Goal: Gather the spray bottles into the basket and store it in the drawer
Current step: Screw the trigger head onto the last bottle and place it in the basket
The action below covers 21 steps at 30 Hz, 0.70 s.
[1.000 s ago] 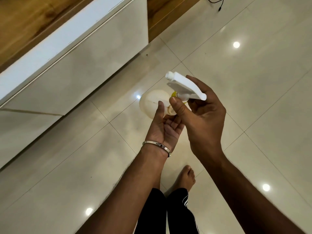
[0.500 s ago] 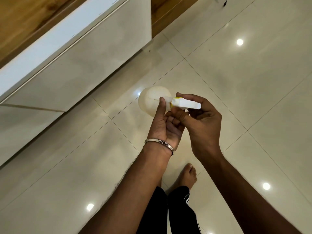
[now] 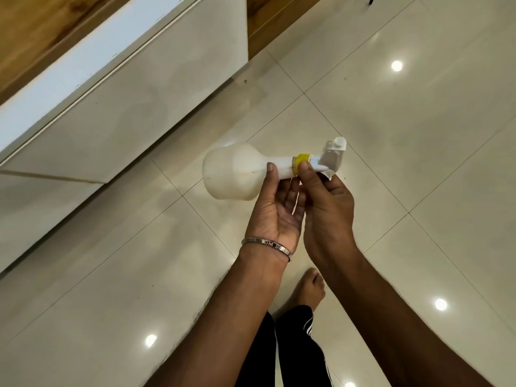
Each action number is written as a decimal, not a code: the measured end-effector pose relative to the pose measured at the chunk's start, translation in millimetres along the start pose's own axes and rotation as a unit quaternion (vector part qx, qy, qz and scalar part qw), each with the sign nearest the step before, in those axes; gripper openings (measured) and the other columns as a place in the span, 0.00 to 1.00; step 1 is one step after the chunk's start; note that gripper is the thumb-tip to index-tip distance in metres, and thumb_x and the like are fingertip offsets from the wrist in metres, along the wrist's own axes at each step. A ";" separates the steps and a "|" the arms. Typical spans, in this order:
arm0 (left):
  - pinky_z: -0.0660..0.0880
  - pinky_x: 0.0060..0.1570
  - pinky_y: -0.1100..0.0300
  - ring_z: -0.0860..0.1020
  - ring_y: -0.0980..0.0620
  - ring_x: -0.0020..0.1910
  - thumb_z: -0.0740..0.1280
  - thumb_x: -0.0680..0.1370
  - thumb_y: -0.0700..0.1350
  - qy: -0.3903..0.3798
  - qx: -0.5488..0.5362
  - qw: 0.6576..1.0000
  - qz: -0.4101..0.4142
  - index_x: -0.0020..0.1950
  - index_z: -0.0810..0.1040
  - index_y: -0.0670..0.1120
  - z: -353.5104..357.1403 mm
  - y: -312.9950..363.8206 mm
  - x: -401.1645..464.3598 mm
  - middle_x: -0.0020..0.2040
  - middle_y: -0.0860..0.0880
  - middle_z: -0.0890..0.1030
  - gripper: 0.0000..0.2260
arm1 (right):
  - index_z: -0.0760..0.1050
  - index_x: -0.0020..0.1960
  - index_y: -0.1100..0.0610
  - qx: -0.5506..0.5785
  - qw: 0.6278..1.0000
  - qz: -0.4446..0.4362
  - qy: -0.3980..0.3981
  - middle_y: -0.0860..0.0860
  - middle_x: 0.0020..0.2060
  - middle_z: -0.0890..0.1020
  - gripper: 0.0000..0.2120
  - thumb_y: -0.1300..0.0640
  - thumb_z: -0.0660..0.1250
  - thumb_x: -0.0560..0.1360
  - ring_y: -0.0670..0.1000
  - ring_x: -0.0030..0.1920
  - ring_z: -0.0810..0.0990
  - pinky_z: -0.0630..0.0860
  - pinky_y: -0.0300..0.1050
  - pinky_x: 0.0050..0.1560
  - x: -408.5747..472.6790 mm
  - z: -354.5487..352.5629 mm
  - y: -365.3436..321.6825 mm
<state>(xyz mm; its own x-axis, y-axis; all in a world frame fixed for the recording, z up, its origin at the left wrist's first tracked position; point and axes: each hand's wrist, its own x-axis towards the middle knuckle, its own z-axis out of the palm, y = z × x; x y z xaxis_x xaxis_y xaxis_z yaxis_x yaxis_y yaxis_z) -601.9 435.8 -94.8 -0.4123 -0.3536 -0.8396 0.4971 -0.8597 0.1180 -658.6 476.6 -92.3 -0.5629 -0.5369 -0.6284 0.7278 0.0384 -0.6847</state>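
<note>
holding the bottle (image 3: 234, 174) sideways, your left hand (image 3: 275, 210) gripped its neck while your right hand (image 3: 326, 202) pinched the yellow collar (image 3: 303, 159), base pointing left.

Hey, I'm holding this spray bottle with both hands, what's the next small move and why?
Probably finish tightening the yellow collar: your right hand pinches it while your left hand holds the spray bottle by its neck. No basket is in view yet.

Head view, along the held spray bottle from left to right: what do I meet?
Round bottle body → left hand thumb on the neck → yellow collar pinched by the right hand → white trigger head.
</note>
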 end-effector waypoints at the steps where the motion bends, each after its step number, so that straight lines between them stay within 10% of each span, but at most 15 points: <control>1: 0.75 0.58 0.60 0.81 0.53 0.53 0.68 0.75 0.53 0.004 0.000 1.000 0.007 0.49 0.82 0.47 0.9 -0.6 0.3 0.49 0.50 0.84 0.11 | 0.83 0.54 0.60 0.027 0.999 0.027 0.010 0.54 0.47 0.87 0.16 0.57 0.77 0.68 0.51 0.47 0.86 0.82 0.43 0.49 -1.4 2.3 0.0; 5: 0.77 0.44 0.65 0.78 0.59 0.47 0.69 0.73 0.53 0.021 0.047 0.996 0.074 0.56 0.80 0.50 -0.7 -4.9 2.1 0.49 0.54 0.81 0.14 | 0.84 0.50 0.54 0.034 0.996 0.071 0.042 0.53 0.49 0.86 0.11 0.54 0.77 0.68 0.48 0.49 0.85 0.80 0.37 0.42 -5.6 10.1 -4.9; 10: 0.68 0.64 0.54 0.77 0.51 0.63 0.69 0.71 0.50 0.038 0.124 0.984 0.121 0.56 0.79 0.49 -5.6 -11.1 2.7 0.64 0.46 0.79 0.15 | 0.82 0.51 0.54 0.036 0.986 0.136 0.089 0.53 0.46 0.88 0.10 0.50 0.74 0.73 0.47 0.45 0.87 0.79 0.38 0.43 -5.0 14.6 -9.7; 14: 0.74 0.58 0.57 0.81 0.53 0.54 0.71 0.66 0.49 0.025 0.123 0.978 0.165 0.63 0.77 0.43 -3.0 -10.0 3.4 0.59 0.45 0.81 0.26 | 0.81 0.58 0.57 0.082 0.982 0.154 0.065 0.54 0.49 0.88 0.15 0.49 0.72 0.75 0.51 0.51 0.87 0.82 0.44 0.52 -5.5 16.3 -12.5; 21: 0.79 0.46 0.63 0.84 0.51 0.50 0.74 0.65 0.42 -0.020 0.088 0.979 0.182 0.50 0.83 0.43 -2.0 -21.5 0.5 0.49 0.46 0.86 0.14 | 0.78 0.64 0.63 0.151 0.974 0.157 0.060 0.58 0.51 0.86 0.22 0.52 0.72 0.75 0.55 0.52 0.86 0.82 0.48 0.56 -4.5 22.0 -14.6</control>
<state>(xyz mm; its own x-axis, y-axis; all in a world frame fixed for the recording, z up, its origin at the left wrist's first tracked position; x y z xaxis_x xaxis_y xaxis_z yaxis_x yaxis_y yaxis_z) -611.3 454.8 -98.9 -0.2637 -0.6597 -0.7037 0.4797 -0.7226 0.4977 -658.1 460.0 -71.3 -0.3234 -0.4348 -0.8405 0.9431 -0.0751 -0.3240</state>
